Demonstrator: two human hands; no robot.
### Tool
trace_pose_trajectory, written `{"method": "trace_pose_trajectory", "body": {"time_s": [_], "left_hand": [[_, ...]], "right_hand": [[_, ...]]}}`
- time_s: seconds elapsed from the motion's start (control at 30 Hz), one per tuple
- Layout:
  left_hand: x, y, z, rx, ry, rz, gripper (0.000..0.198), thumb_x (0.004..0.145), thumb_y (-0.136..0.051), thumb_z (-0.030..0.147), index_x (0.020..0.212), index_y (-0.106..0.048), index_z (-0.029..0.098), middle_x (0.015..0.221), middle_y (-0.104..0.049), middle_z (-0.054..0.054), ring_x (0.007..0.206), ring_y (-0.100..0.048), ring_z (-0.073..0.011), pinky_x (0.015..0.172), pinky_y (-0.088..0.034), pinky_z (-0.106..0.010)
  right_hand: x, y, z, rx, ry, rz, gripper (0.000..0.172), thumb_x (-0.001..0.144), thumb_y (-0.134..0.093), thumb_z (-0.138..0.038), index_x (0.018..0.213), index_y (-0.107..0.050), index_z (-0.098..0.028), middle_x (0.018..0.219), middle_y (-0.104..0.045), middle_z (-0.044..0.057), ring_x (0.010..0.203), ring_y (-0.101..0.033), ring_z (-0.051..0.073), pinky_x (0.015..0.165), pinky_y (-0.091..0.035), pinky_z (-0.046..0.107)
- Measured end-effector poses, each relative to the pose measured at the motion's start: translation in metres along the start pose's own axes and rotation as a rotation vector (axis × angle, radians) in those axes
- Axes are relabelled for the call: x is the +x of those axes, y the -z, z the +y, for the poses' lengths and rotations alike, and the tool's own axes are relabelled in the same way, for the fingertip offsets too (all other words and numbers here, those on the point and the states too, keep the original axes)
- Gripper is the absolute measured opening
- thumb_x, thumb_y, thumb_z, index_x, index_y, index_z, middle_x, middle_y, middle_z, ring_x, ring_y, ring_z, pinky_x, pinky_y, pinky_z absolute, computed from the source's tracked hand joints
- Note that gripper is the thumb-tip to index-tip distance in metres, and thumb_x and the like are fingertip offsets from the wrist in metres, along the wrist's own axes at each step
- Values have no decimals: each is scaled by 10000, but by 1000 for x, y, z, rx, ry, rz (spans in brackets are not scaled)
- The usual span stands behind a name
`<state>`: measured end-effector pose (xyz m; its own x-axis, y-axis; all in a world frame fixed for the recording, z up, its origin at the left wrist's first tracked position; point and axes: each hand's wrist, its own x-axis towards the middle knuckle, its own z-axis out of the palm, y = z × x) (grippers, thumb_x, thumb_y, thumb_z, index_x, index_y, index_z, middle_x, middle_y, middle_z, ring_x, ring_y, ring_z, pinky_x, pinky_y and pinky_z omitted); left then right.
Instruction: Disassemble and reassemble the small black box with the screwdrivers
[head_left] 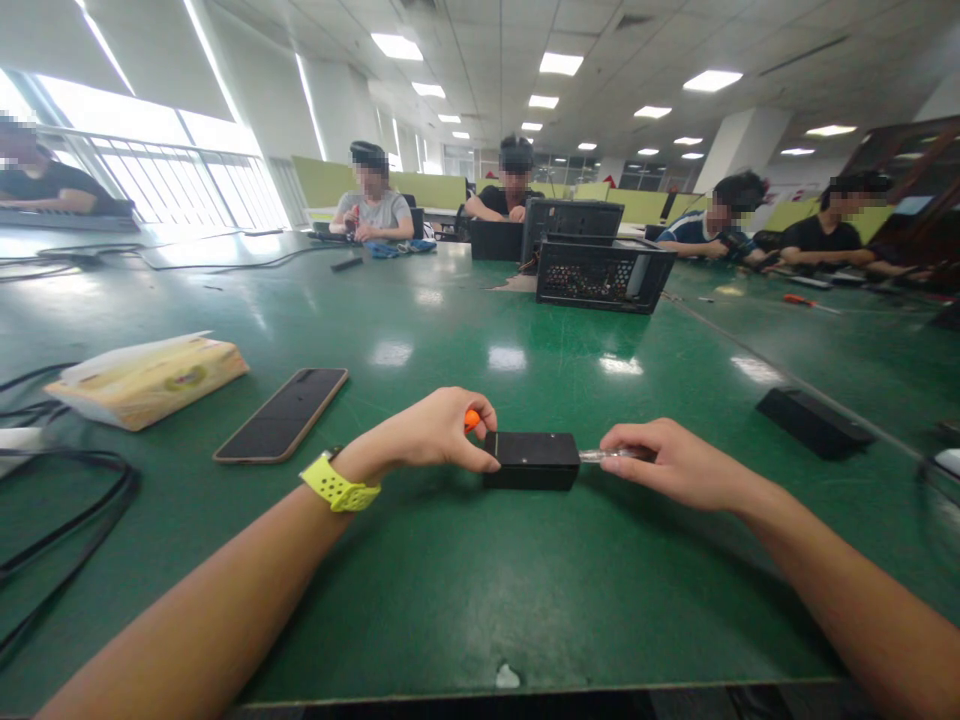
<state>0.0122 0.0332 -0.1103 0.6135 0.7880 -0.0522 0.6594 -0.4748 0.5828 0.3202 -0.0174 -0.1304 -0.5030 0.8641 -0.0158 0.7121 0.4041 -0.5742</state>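
A small black box (534,462) rests on the green table (450,580) between my hands. My left hand (457,428) grips its left end with thumb and fingers, and an orange object (472,420) shows between those fingers. In my right hand (656,458) is a clear, thin tool (600,456), pinched between thumb and fingers. The tool points left, and its tip meets or nearly meets the right end of the box. A yellow-green band is round my left wrist.
A phone (285,415) and a yellow packet (154,378) lie at the left, beside black cables (112,480). To the right is a black block (814,422). Black computer cases (604,275) stand farther back, with several people seated around the table.
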Motion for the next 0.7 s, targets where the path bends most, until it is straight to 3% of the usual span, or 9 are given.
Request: {"method": "trace_pose_trajectory", "body": {"time_s": [0.53,0.7], "left_hand": [[-5,-1,2,-6,-49,-10,333,640,-704,325,915,-631,152,869,-636,-3,752,-557,-139,674,-417,-248],[-5,-8,6,39,-28,43,476,616,-740,508,924,-636,161,805,-615,4,686,-529,-136,600,-389,-242]], "right_hand": [[-2,0,-1,17,1,-17,333,907,-515,-491,906,-668,-195,665,-548,-24,608,-461,118,580,-338,255],[-1,2,-1,21,-8,-28,355,907,-501,-506,911,-669,-193,681,-562,-12,619,-471,128,587,-343,261]]}}
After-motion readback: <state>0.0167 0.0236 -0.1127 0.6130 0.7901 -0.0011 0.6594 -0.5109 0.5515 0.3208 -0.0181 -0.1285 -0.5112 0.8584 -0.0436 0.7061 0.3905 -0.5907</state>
